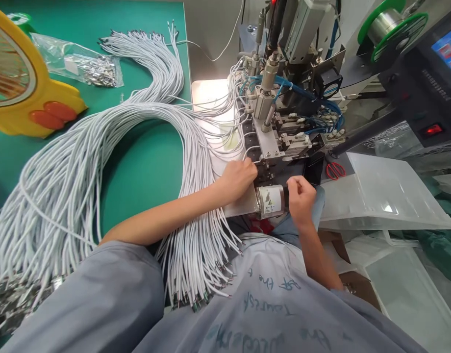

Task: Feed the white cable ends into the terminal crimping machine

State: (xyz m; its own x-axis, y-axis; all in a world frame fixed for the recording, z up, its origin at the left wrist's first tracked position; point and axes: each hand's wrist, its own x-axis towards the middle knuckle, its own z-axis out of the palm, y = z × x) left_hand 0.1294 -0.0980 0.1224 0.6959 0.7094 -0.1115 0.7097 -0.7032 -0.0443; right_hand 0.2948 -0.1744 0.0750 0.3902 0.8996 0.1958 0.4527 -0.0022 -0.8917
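My left hand [240, 179] is closed at the front edge of the machine [271, 132], fingertips pinched on a white cable [258, 162] that mostly hides behind them. Under my left forearm spreads a thick bundle of white cables [196, 162], their stripped ends hanging toward my lap. My right hand [302, 198] is curled closed just right of a container with a white label [271, 200]; whatever its fingers hold, if anything, is hidden. Several white cables loop from the bundle into the left side of the machine.
On the green table [144, 162] lie a plastic bag of metal parts [96, 68] and a yellow fan-like object [52, 103]. A solder wire spool [387, 27], a control box [424, 93], red-handled scissors [335, 170] and a translucent plastic sheet [398, 191] are on the right.
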